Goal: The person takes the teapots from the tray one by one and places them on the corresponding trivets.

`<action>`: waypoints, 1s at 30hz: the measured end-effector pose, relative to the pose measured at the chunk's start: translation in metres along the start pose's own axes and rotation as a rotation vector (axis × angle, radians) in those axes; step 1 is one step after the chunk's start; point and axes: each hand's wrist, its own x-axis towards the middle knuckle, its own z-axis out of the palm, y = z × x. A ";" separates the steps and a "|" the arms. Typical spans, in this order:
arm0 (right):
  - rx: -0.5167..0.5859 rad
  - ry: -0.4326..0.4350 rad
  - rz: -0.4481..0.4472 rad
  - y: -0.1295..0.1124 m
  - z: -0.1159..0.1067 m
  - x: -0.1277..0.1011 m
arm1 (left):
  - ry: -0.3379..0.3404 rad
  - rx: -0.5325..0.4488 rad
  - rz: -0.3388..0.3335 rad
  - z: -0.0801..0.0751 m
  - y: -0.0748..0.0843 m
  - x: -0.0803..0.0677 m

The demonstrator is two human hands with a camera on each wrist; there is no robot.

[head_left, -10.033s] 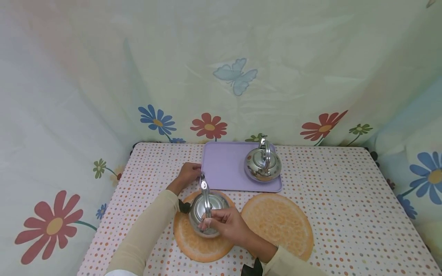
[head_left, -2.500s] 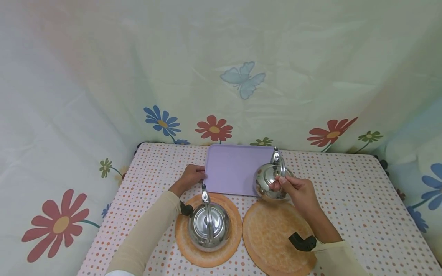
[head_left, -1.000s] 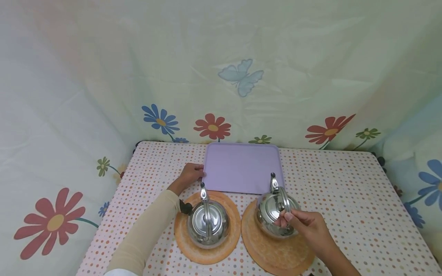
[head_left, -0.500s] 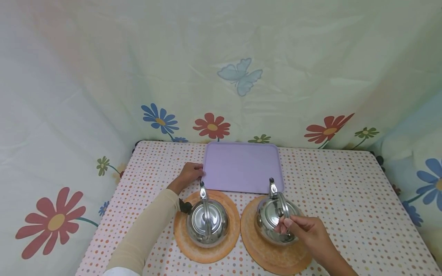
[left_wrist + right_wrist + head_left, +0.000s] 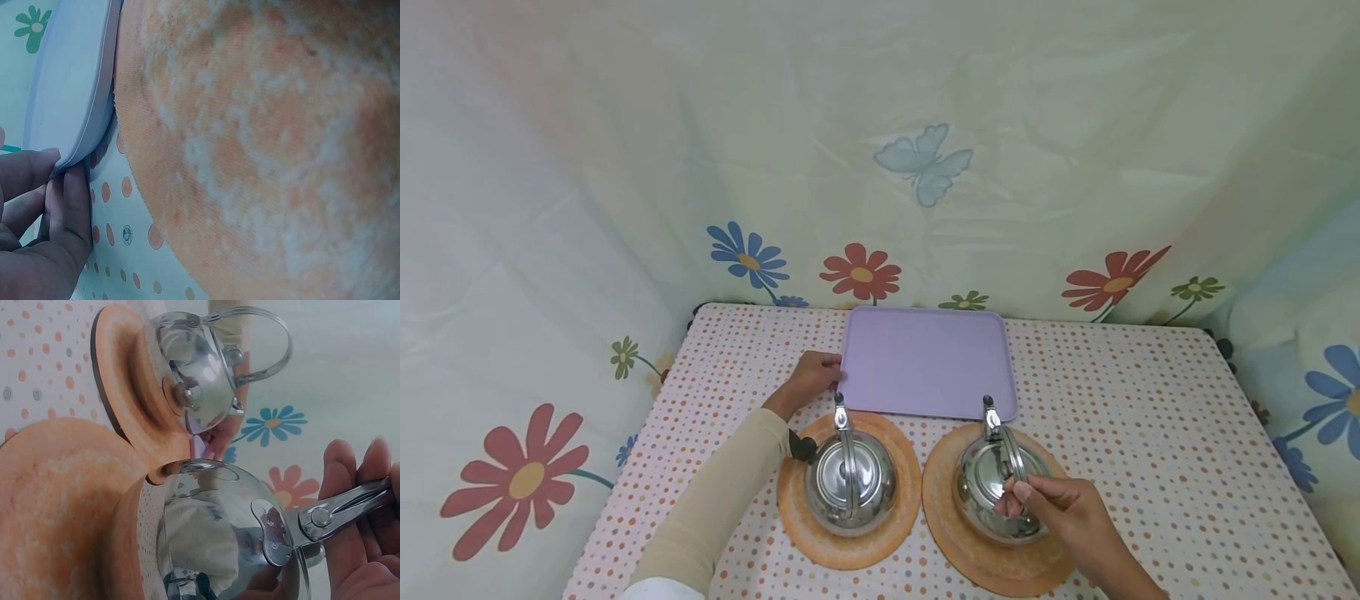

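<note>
My left hand (image 5: 808, 375) pinches the left edge of a lilac tray (image 5: 925, 362); in the left wrist view the thumb lies on its rim, fingers underneath. My right hand (image 5: 1075, 512) grips the hoop handle of a shiny steel kettle (image 5: 976, 483), its body upright over the right round orange mat (image 5: 947, 533). Seen from the right wrist, fingers (image 5: 340, 472) curl round the handle beside the kettle body (image 5: 206, 531). I cannot tell whether its base bears fully on the mat. A matching kettle (image 5: 880, 492) stands on the left orange mat (image 5: 797, 521), handle upright.
Dotted cloth covers the table (image 5: 1150, 417), and the two mats lie side by side in front of the tray. Behind the table hangs a flowered curtain (image 5: 1000, 167). My left forearm (image 5: 722, 492) reaches past the left kettle.
Ten seconds ago my right hand held the left kettle, while the other stood on the tray. That second kettle has since moved toward me, onto or just over the right mat. My left hand stays put.
</note>
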 end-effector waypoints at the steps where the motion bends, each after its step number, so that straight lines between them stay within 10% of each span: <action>1: 0.010 0.003 -0.005 0.000 0.000 0.000 | 0.000 -0.002 -0.001 0.000 0.000 0.000; 16: 0.065 0.023 -0.010 0.007 0.005 -0.009 | -0.006 -0.001 -0.012 0.001 0.000 -0.001; 30: 0.151 0.012 -0.215 0.028 0.018 -0.021 | -0.006 -0.017 -0.004 -0.001 0.002 -0.002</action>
